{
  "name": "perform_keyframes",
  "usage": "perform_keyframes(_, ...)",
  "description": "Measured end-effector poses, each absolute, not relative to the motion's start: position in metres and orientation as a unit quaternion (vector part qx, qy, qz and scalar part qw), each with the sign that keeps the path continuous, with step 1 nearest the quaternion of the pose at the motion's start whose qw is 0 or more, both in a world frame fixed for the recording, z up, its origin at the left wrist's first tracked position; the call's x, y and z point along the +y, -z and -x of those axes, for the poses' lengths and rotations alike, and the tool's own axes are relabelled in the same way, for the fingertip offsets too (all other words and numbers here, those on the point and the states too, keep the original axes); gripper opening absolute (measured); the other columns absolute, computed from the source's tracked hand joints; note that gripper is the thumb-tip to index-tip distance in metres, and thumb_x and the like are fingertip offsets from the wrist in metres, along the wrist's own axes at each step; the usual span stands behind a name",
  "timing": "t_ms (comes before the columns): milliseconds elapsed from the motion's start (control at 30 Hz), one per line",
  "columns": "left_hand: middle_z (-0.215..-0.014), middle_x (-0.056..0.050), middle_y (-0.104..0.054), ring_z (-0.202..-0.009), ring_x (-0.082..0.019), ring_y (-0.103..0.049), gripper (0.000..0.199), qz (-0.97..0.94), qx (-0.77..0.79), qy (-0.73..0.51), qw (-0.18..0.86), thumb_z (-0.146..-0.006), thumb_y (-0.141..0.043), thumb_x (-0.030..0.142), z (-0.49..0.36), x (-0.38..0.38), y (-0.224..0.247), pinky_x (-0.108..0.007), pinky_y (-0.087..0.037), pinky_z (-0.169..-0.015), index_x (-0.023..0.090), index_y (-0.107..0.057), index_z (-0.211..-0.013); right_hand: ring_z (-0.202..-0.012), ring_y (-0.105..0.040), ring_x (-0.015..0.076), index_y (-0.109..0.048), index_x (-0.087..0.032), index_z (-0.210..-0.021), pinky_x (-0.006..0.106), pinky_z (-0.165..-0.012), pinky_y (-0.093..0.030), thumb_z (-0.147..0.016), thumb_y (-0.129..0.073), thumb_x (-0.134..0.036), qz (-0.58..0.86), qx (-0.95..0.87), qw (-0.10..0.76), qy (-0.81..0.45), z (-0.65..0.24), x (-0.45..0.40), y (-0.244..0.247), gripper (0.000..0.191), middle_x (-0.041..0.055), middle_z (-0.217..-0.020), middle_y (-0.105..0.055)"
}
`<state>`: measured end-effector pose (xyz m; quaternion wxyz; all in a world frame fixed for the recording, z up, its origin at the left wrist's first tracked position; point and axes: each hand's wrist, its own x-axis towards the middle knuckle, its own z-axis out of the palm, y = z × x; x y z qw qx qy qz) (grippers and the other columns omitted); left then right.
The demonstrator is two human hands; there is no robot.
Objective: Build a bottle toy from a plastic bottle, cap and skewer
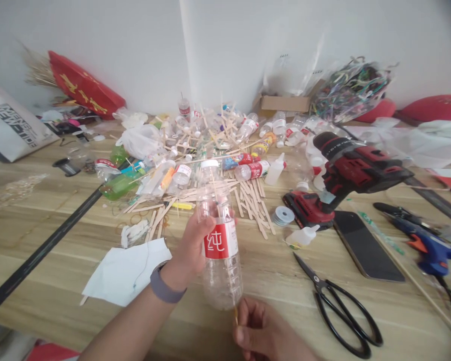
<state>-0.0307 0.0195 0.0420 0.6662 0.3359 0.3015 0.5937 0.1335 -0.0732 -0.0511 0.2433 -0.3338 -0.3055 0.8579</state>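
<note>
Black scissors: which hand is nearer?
Right. The right hand is to the left of the black scissors, by the base of the clear bottle; the left hand is farther left, higher in the picture, holding that bottle.

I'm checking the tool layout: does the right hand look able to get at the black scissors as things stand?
Probably yes: the scissors lie to the right of the right hand, with nothing visible between them. That hand seems to pinch a thin stick by the bottle, so might need freeing first.
</note>
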Motion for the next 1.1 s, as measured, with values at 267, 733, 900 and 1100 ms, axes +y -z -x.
perform_keyframes(267, -0.092, -0.005, -0.07, -0.082, -0.019, -0.066, 0.045, -0.319, 0.301, -0.598, 0.67, -0.07, -0.073, 0.047, 0.032, 0.02, -0.038, -0.027, -0.048, -0.067, 0.017, -0.062, -0.102, -0.05, -0.05, 0.0041, -0.06, -0.014, -0.077, 0.018, -0.048, -0.029, -0.074, -0.069, -0.059, 0.312, -0.333, 0.203, -0.866, -0.136, -0.074, 0.05, 0.045, 0.0015, -0.069, -0.064)
perform_keyframes(733, -0.095, -0.006, -0.071, -0.084, -0.022, -0.067, 0.044, -0.287, 0.321, -0.59, 0.683, -0.071, -0.072, 0.047, 0.034, 0.022, -0.033, -0.028, -0.05, -0.067, 0.017, -0.065, -0.102, -0.059, -0.054, 0.008, -0.065, -0.016, -0.086, 0.02, -0.056, -0.033, -0.061, -0.079, -0.059, 0.316, -0.313, 0.197, -0.874, -0.136, -0.07, 0.047, 0.051, 0.002, -0.076, -0.067)
perform_keyframes(900, -0.096, -0.007, -0.071, -0.088, -0.025, -0.067, 0.042, -0.286, 0.322, -0.581, 0.691, -0.071, -0.071, 0.046, 0.034, 0.021, -0.033, -0.03, -0.051, -0.066, 0.017, -0.065, -0.101, -0.052, -0.049, 0.0062, -0.062, -0.014, -0.069, 0.019, -0.053, -0.033, -0.065, -0.078, -0.056, 0.306, -0.308, 0.186, -0.881, -0.135, -0.073, 0.055, 0.045, 0.0008, -0.065, -0.063)
perform_keyframes(1100, -0.095, -0.007, -0.07, -0.089, -0.026, -0.067, 0.042, -0.287, 0.313, -0.578, 0.697, -0.071, -0.071, 0.046, 0.032, 0.021, -0.033, -0.033, -0.051, -0.072, 0.016, -0.065, -0.099, -0.049, -0.037, 0.0035, -0.057, -0.017, -0.069, 0.018, -0.048, -0.025, -0.049, -0.086, -0.055, 0.322, -0.324, 0.216, -0.863, -0.129, -0.069, 0.039, 0.052, -0.0057, -0.061, -0.055)
